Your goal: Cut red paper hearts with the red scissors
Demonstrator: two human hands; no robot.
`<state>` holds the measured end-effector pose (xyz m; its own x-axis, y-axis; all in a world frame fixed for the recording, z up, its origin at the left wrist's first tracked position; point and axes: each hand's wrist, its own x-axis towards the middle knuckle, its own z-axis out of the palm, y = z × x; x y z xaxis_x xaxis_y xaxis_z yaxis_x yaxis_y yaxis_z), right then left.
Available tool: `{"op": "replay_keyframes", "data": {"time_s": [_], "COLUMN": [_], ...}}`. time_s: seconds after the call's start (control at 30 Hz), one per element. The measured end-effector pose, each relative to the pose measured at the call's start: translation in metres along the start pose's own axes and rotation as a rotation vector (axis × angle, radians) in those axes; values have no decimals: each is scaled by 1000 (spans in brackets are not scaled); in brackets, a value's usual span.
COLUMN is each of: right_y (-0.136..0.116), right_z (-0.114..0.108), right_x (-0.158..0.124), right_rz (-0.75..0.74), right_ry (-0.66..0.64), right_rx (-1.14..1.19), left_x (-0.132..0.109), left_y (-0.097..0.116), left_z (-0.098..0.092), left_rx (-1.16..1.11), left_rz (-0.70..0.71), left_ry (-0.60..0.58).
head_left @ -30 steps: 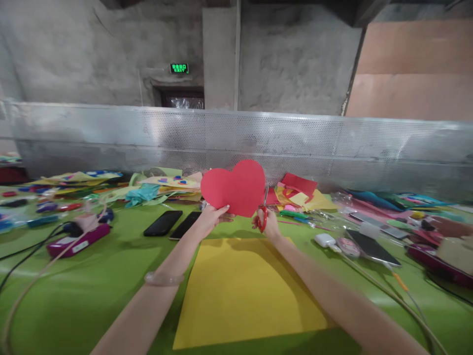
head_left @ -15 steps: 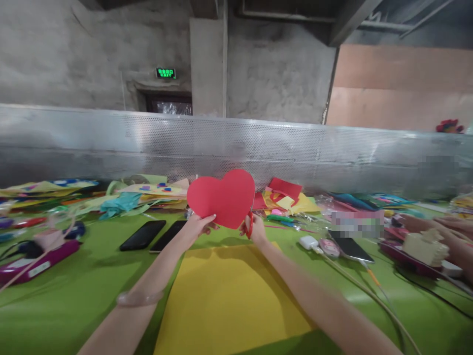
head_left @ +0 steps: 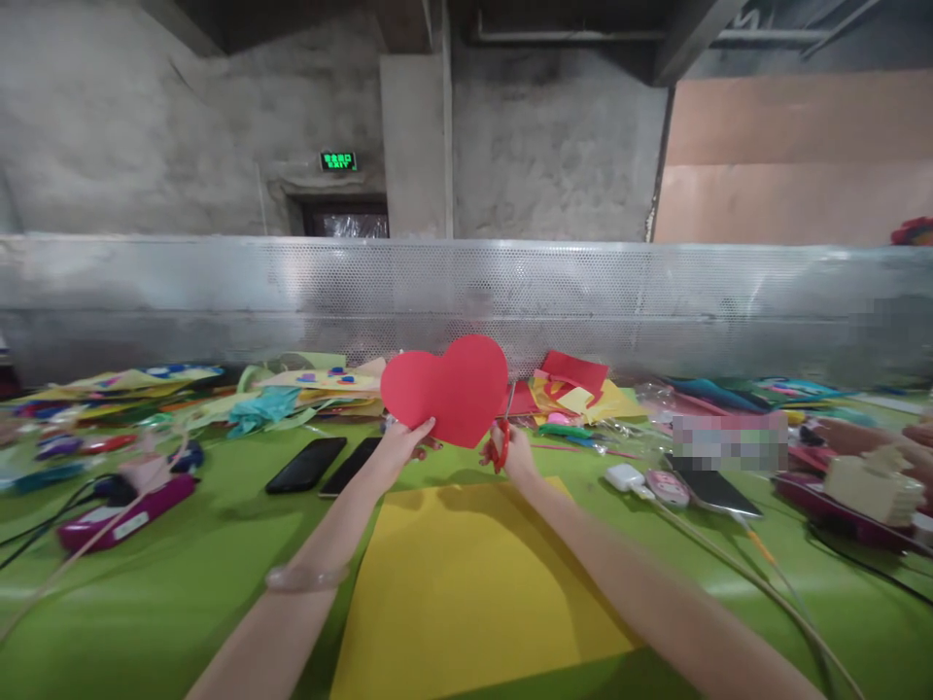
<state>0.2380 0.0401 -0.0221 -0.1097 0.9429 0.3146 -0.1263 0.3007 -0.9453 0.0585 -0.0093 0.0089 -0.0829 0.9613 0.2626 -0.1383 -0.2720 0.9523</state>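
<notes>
Blades of the red-handled scissors (head_left: pixel 502 428) point upward and meet the lower right edge of the red paper heart (head_left: pixel 446 389), so the heart lies up and to the left of the right hand (head_left: pixel 516 455). That hand's grip is closed through the scissor handles; whether the blades are parted I cannot tell. The left hand (head_left: pixel 403 445) pinches the heart's lower left edge, one fingertip showing on the front, and the heart rises above that grip. It stands upright and faces the camera, lobes at the top, its wide axis running left to right and dipping a little to the left. Heart and both hands are raised above the green counter (head_left: pixel 182 544), over the far edge of a yellow sheet (head_left: pixel 466 583) lying flat. Two black phones (head_left: pixel 306 464) lie just left of it
</notes>
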Motion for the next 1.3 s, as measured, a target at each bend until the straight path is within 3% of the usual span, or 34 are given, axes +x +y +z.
{"op": "replay_keyframes", "data": {"time_s": [0.33, 0.57, 0.73, 0.9, 1.13, 1.3], "right_y": [-8, -7, 2, 1, -6, -6], "right_z": [0, -12, -8, 3, 23, 32], "right_x": [0, 10, 9, 1, -24, -32], "right_rz": [11, 233, 327, 266, 126, 95], "right_ry": [66, 9, -10, 7, -128, -153], "right_rx": [49, 57, -8, -51, -118, -150], "left_x": [9, 5, 3, 4, 10, 9], "left_y": [-7, -1, 3, 2, -2, -1], "left_z": [-8, -10, -9, -8, -9, -7], "left_rx": [-43, -103, -117, -136, -172, -176], "left_rz": [31, 30, 28, 64, 140, 147], "left_ry": [37, 46, 37, 25, 40, 31]}}
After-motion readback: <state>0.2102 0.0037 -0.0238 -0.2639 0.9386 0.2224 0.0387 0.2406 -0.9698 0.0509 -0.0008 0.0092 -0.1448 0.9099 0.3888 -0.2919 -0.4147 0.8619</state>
